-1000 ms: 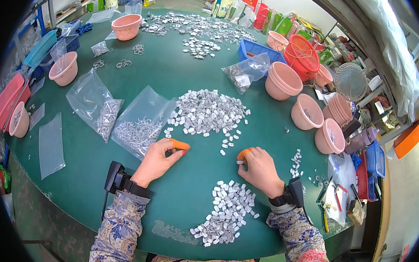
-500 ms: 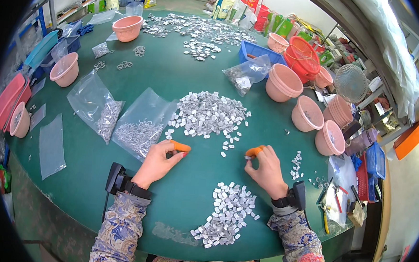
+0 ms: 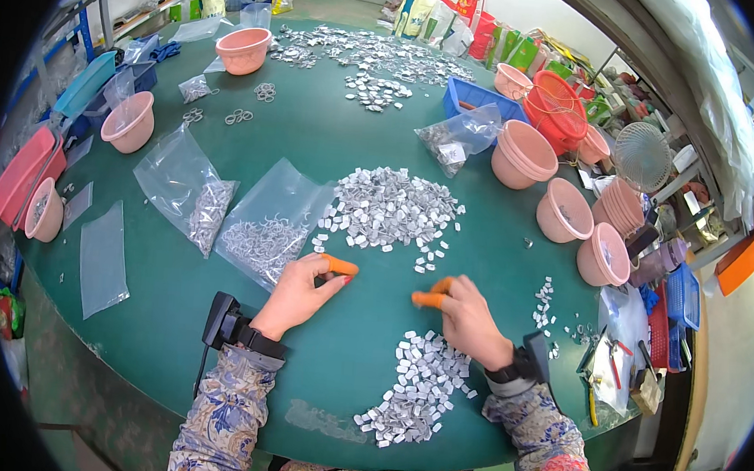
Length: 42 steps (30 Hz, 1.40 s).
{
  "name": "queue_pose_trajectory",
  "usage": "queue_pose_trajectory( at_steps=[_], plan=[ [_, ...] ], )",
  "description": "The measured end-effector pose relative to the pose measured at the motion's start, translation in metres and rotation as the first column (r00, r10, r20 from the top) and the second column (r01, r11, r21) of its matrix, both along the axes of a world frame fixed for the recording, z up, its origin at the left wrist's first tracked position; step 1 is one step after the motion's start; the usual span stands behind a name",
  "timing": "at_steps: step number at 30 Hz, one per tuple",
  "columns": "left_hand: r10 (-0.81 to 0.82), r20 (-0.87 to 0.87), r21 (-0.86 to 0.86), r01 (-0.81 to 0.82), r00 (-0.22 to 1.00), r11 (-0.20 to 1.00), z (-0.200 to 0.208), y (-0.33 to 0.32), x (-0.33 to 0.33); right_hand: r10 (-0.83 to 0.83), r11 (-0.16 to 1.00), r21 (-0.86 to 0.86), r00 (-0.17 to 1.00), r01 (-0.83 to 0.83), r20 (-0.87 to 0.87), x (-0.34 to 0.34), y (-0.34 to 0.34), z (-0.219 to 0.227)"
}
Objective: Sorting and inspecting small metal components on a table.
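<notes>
the right hand (image 3: 474, 321) points leftward, two orange caps (image 3: 427, 300) at its fingertips, slightly parted; its thumb is hidden, so i can't make out whether a piece is pinched there. the left hand (image 3: 297, 293) faces it across bare green table (image 3: 382, 301); its thumb tip lies close to the finger with the orange cap (image 3: 338, 265), and whether they meet or hold anything doesn't show.

the near pile (image 3: 417, 393) of small pale tags lies below the right fingertips, on the wearer's side, its long axis slanting from just under the right hand down and leftward. the right hand is clearly nearer to it. the far pile (image 3: 387, 208) sits ahead of the gap between the hands, wider than deep, and its trail of loose tags (image 3: 420, 269) ends just ahead of the right caps, so that hand is nearer here too.

outward from the left hand, a clear bag (image 3: 260, 239) of curly metal bits lies ahead and left, a second bag (image 3: 210, 212) beyond it. a thin row of tags (image 3: 544, 304) lies to the right of the right hand, with pliers (image 3: 618, 367) farther out.
</notes>
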<state>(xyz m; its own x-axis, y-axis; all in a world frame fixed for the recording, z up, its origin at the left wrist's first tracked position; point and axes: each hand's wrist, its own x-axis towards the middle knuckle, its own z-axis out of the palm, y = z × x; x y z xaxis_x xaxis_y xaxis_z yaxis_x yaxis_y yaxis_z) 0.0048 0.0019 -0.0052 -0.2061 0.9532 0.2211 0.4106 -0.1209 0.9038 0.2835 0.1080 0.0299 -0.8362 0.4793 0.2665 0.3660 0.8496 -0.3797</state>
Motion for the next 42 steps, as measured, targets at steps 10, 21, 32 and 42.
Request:
queue_pose_trajectory(
  at_steps=[10, 21, 32, 42],
  plan=[
    [-0.006, -0.001, -0.018, 0.006, 1.000, 1.000, 0.003, -0.001, 0.000, -0.184, 0.967, 0.145, 0.967, 0.210, -0.174, -0.012, 0.032, -0.011],
    [-0.025, 0.012, -0.086, 0.026, 1.000, 0.996, 0.012, -0.001, 0.000, -0.241, 0.941, 0.221, 0.966, 0.256, -0.091, -0.003, 0.024, -0.026],
    [-0.019, 0.008, -0.086, 0.020, 1.000, 0.996, 0.010, 0.000, 0.000, -0.210, 0.973, 0.072, 0.969, 0.221, -0.132, -0.014, 0.011, -0.006],
    [-0.019, 0.002, -0.074, 0.019, 1.000, 0.997, 0.010, -0.001, 0.002, -0.102, 0.995, 0.004, 0.989, 0.103, -0.107, -0.018, 0.016, -0.002]
  ],
)
